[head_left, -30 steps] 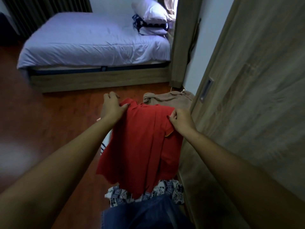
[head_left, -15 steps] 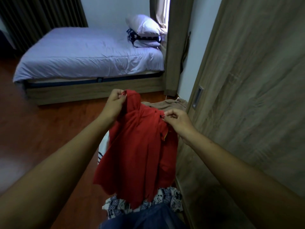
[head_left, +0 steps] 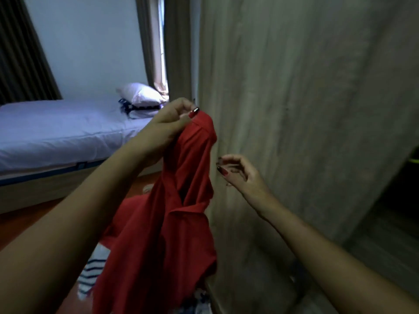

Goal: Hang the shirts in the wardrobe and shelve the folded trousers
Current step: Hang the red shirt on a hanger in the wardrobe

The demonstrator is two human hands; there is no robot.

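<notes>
Where the left grip (head_left: pixel 169 123) pinches, the red shirt (head_left: pixel 172 234) hangs below.

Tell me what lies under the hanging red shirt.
Below the red shirt, a striped garment and a patterned cloth peek out; the shirt covers the rest of them.
</notes>
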